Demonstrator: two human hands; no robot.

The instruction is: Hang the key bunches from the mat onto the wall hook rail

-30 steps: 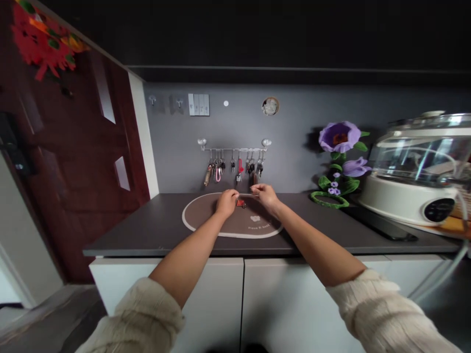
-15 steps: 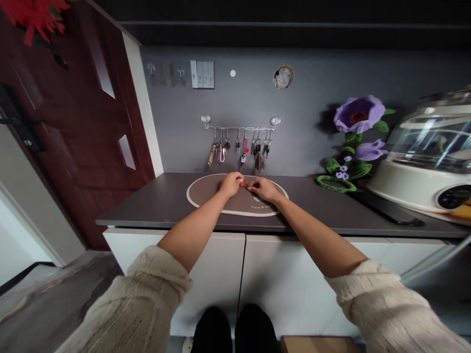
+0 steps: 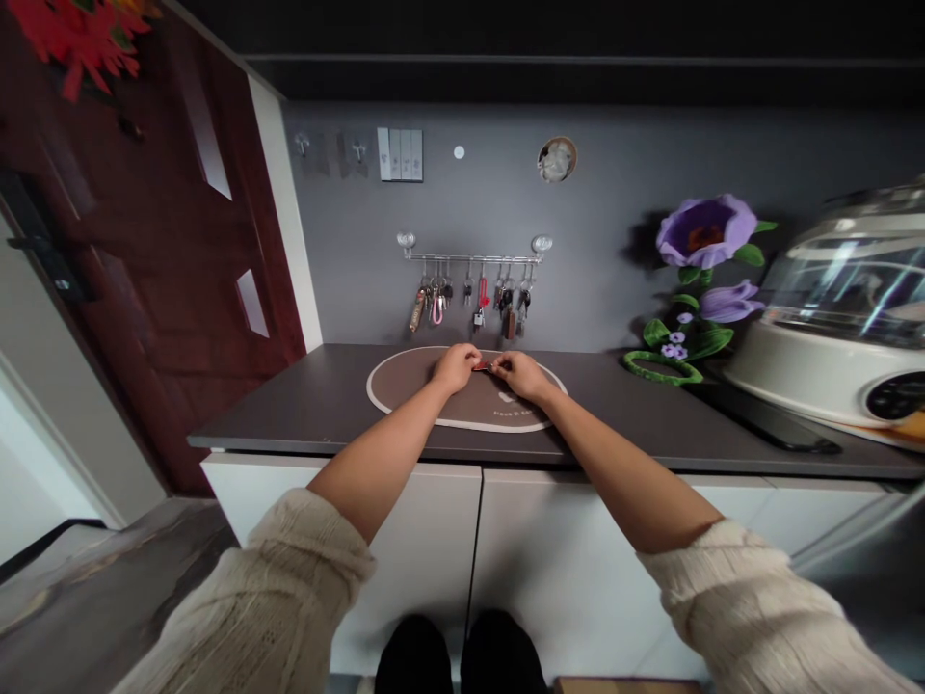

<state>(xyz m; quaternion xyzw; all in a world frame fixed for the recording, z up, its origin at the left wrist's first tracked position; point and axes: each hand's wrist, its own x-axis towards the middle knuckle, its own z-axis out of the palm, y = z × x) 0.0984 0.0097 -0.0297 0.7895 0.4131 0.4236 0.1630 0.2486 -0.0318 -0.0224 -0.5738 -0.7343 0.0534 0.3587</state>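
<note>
Where trinket [image 3: 481, 366] shows, right fingers [image 3: 498, 365] descended.

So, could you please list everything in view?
countertop: one, grey, centre
mat: one, brown, on countertop
item: one, red, over mat
cabinet doors: several, white, below
rail: one, silvery, back wall
keys: several, mixed, on rail
hooks: two, clear, upper wall
panel: one, grey, wall
disc: one, white, wall
filled hole: one, whitish, wall
flower ornament: one, purple, right
appliance: one, white, far right
slab: one, black, by appliance
overhead unit: one, black, top
door: one, dark red, left
door decoration: one, red, upper left
floor: one, grey, lower left
left hand: one, bare, at item
right hand: one, bare, at item
sleeves: two, cream, lower
legs: two, black, bottom
</note>
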